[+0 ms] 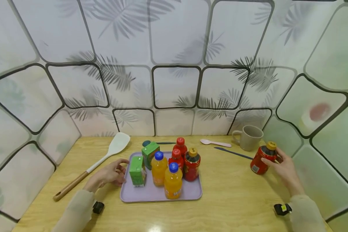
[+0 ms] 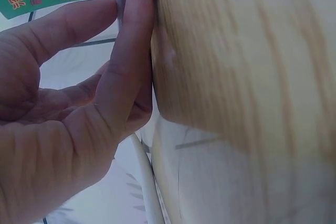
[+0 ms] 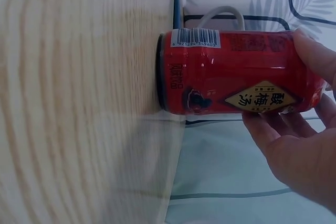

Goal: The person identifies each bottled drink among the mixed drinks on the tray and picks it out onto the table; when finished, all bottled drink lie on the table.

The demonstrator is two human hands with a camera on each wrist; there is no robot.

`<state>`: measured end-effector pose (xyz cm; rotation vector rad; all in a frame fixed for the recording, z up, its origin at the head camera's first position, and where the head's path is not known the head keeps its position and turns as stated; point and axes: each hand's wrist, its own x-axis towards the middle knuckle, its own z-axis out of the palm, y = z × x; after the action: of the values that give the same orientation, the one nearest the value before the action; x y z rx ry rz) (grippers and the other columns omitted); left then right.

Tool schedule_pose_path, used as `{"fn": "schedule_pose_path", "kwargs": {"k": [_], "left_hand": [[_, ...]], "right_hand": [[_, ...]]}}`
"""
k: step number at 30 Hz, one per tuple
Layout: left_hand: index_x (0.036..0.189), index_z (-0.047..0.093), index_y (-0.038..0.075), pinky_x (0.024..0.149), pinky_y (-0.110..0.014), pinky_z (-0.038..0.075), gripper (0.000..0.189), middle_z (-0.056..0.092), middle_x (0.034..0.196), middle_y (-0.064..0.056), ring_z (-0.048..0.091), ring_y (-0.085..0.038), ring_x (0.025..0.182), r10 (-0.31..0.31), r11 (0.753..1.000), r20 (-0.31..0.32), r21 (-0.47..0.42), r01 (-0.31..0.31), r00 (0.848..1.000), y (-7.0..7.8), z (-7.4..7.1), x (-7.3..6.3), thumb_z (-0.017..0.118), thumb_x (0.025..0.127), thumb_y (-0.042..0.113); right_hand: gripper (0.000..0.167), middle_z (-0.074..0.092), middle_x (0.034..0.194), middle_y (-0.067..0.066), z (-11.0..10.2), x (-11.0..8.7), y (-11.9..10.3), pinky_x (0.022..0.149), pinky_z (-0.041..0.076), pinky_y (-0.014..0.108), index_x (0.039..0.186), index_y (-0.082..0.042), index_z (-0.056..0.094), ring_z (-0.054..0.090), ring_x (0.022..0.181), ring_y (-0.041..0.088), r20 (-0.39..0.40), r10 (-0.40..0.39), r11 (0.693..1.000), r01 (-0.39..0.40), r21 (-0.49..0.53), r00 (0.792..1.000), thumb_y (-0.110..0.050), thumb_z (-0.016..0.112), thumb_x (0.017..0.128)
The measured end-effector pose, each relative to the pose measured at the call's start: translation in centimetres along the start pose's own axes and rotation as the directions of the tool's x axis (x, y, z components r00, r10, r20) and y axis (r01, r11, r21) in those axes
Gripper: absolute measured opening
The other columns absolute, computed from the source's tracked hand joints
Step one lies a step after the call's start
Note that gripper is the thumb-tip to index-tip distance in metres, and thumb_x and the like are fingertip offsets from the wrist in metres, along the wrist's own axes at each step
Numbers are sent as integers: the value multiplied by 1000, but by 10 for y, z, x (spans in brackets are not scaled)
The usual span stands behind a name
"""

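Note:
On the right, my right hand (image 1: 285, 170) grips a dark drink bottle (image 1: 259, 160) with a red label and yellow cap. The bottle stands nearly upright, its base close to the tabletop in the right wrist view, thumb and fingers around its upper part. My left hand (image 1: 113, 174) pinches the left rim of a lilac tray (image 1: 150, 194) between thumb and fingers. On the tray are two green drink cartons (image 1: 137, 172), two orange juice bottles (image 1: 173, 183) with blue caps, two red-capped bottles (image 1: 180, 146) and another red-labelled bottle (image 1: 192, 166) with a yellow cap.
A beige mug (image 1: 250, 138) stands behind the held bottle. Left of it lie a pink spoon (image 1: 215, 143) and a dark knife (image 1: 233, 152). A dark blue spoon (image 1: 146, 143) lies behind the tray. A white spatula (image 1: 104, 158) with a wooden handle lies at left. Patterned curtains (image 1: 176, 87) surround the table.

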<state>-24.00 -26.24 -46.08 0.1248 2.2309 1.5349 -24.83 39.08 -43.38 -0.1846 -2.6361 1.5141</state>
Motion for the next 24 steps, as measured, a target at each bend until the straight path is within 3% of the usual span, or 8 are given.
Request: {"fn": "schedule_pose_path", "kwargs": {"k": [2, 5, 8, 12, 17, 19, 21, 24], "left_hand": [[143, 31, -1, 68, -40, 62, 80, 47, 105, -18, 59, -23, 82, 0, 1000, 4, -3, 0, 1000, -2, 1, -1, 66, 72, -15], [143, 31, -1, 68, -40, 62, 81, 47, 105, -18, 59, -23, 82, -6, 1000, 4, -6, 6, 1000, -2, 2, -1, 66, 72, -15], [143, 31, -1, 67, -40, 62, 81, 47, 104, -18, 59, -23, 82, -6, 1000, 0, -1, 6, 1000, 0, 1, -1, 66, 72, -16], [143, 32, -2, 66, -38, 62, 80, 47, 104, -19, 58, -24, 82, 8, 1000, -13, 14, -8, 1000, 4, -1, 0, 65, 72, -16], [143, 32, -2, 66, -39, 62, 79, 47, 104, -18, 58, -23, 81, -1, 1000, -13, 25, 2, 1000, 4, 0, -1, 66, 72, -15], [143, 33, -2, 66, -39, 62, 79, 47, 104, -18, 59, -23, 82, 3, 1000, -12, 28, -3, 1000, 3, 1, 0, 66, 72, -15], [142, 34, -1, 66, -39, 62, 79, 47, 104, -19, 59, -23, 81, 5, 1000, -18, 27, -4, 1000, 2, 2, 0, 66, 72, -15], [143, 34, -1, 66, -40, 62, 80, 47, 105, -19, 59, -24, 80, -1, 1000, -21, 26, 1, 1000, 1, 3, 0, 65, 71, -15]], "right_hand": [[94, 7, 159, 30, -1, 0, 2, 107, 46, 36, 156, -3, 0, 20, 141, 52, 8, -3, 1000, 3, 3, 1000, -33, 64, 94], [94, 10, 158, 31, -2, 0, 3, 95, 51, 18, 156, -3, 1, 23, 140, 52, 5, -8, 1000, 8, -4, 1000, -33, 65, 93], [94, 13, 158, 31, -1, 1, 3, 93, 51, 18, 156, -4, 2, 25, 140, 51, -3, -7, 1000, 7, -13, 1000, -34, 65, 93], [93, 13, 158, 30, 0, 2, 0, 111, 41, 48, 157, -6, 2, 23, 141, 50, -1, -24, 1000, 24, -10, 1000, -35, 64, 93], [92, 13, 158, 30, 2, -1, -3, 114, 29, 62, 157, -4, 4, 19, 143, 51, -15, -27, 999, 27, 37, 1000, -31, 65, 94], [90, 16, 159, 27, 3, -3, -3, 118, 29, 53, 157, -6, 7, 20, 144, 46, -44, -15, 999, 17, 48, 999, -32, 65, 93], [87, 24, 160, 17, 3, -4, -3, 116, 35, 31, 158, -10, 13, 25, 146, 34, -90, -6, 999, 10, 45, 996, -33, 66, 93], [79, 47, 145, -7, 3, -7, -3, 92, 41, 4, 155, -12, 27, 41, 132, 10, -173, -25, 998, 35, 58, 985, -32, 68, 91]]}}
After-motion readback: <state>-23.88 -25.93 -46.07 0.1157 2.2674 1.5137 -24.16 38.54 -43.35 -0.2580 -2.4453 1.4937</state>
